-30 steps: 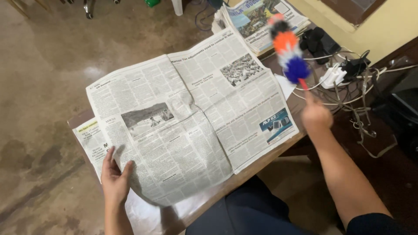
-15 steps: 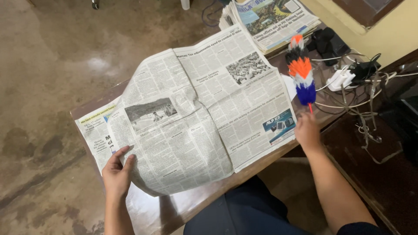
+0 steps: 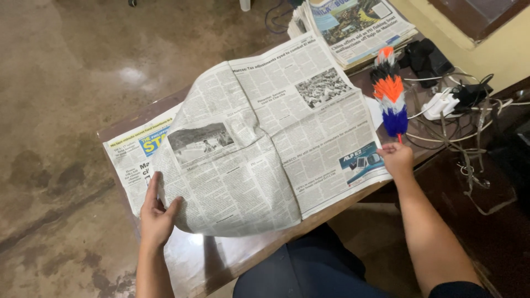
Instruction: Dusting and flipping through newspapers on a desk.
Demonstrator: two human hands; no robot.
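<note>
An open newspaper lies spread over a brown wooden table. My left hand grips the lower left edge of its top page, which bulges up off the sheet beneath. My right hand sits at the newspaper's right edge and holds the thin handle of a feather duster with red, black, orange, white and blue feathers. The duster stands upright over the right part of the table.
A stack of newspapers lies at the far end of the table. White plugs and tangled cables and a black pouch sit on the right. A stained concrete floor lies to the left. My dark trousers show below.
My right hand has brought the duster down and closer to the newspaper's right edge. The left hand has lifted the top page, so it now bulges upward.
</note>
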